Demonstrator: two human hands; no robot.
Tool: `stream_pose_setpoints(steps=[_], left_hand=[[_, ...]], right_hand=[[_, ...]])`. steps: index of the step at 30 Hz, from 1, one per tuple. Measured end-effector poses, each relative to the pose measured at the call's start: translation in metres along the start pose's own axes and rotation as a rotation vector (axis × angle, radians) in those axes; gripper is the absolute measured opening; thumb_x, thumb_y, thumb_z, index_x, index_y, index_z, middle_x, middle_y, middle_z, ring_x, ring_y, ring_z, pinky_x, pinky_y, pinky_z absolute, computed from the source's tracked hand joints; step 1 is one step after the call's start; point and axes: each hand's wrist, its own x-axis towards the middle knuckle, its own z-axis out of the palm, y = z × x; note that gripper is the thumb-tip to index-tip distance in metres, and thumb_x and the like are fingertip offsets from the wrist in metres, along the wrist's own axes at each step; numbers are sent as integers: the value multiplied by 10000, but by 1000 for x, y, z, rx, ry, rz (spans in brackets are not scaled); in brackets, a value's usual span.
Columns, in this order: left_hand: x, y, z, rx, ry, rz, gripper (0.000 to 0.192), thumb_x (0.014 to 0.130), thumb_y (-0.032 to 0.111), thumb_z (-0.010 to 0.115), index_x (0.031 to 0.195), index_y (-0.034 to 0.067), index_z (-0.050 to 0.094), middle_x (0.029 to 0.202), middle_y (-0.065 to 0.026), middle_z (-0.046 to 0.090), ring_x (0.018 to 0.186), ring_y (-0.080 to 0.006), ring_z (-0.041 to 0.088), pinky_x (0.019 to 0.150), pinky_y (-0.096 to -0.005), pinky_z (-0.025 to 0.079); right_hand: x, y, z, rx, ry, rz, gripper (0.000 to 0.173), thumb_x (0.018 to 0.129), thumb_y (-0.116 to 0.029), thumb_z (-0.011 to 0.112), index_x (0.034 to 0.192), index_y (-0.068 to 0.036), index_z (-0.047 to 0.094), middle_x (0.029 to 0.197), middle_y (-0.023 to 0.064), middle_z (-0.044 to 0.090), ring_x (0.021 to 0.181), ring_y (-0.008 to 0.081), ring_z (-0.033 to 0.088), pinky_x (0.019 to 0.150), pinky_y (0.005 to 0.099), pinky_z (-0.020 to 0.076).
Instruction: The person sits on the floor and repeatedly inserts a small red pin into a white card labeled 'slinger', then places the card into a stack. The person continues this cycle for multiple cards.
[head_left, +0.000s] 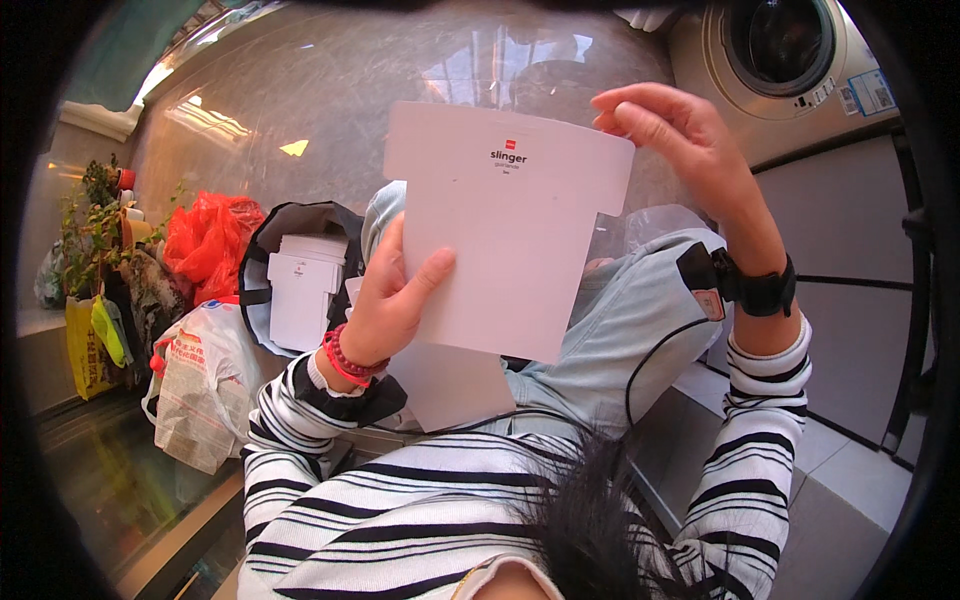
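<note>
My left hand (397, 292) grips the left edge of a white T-shaped card (502, 255), thumb on its front face; the card bears a small red mark and printing near its wide top. My right hand (667, 135) is raised at the card's upper right corner, fingers bent; whether the fingertips pinch the corner, I cannot tell. Beneath, on my lap, lies another white card (457, 382), partly hidden by the first. To the left, a stack of similar printed white cards (304, 300) stands in a dark-rimmed open bag (257, 289).
Left of the bag are a red plastic bag (214, 240), a white plastic bag with newspaper (199, 390) and potted plants (97, 225). A front-loading washing machine (780, 60) stands at the upper right, grey panels (832, 202) below it. A black cable (637, 367) crosses my lap.
</note>
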Motion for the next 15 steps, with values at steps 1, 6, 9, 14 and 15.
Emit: stream_pose_setpoints(steps=[1, 6, 9, 14, 15], left_hand=[[0, 0, -1, 1, 3, 10, 443, 967, 101, 530, 1356, -24, 357, 1237, -79, 520, 1131, -128, 496, 965, -270, 397], [-1, -4, -5, 16, -26, 103, 456, 973, 107, 523, 1371, -25, 342, 1239, -77, 519, 1131, -124, 491, 962, -267, 392], [-3, -4, -8, 140, -43, 189, 450, 974, 107, 522, 1367, -26, 347, 1234, -75, 522, 1120, -124, 492, 954, -261, 389], [-1, 2, -12, 321, -62, 257, 410, 957, 74, 534, 1327, -21, 385, 1154, -86, 561, 1041, -143, 529, 903, -252, 403], [1, 3, -13, 406, -73, 297, 383, 953, 66, 536, 1301, -16, 399, 1089, -97, 577, 979, -156, 550, 854, -256, 417]], right_hand=[[-2, -2, 5, 33, -11, 19, 311, 941, -252, 600, 1106, 9, 645, 962, 103, 677, 891, 147, 647, 783, 251, 521], [-12, -8, 20, 242, -36, 134, 298, 903, -265, 667, 1025, 7, 662, 845, 35, 651, 742, 74, 601, 660, 198, 484], [-11, -7, 21, 326, -55, 192, 276, 905, -270, 667, 980, -4, 675, 784, 7, 636, 679, 52, 567, 597, 191, 453], [-6, -21, 17, 154, -46, 77, 220, 886, -193, 679, 968, 11, 675, 830, 49, 679, 739, 97, 622, 690, 219, 505], [-4, -26, 15, 62, -61, 12, 206, 877, -172, 681, 965, 14, 675, 836, 59, 684, 752, 107, 631, 706, 227, 511]])
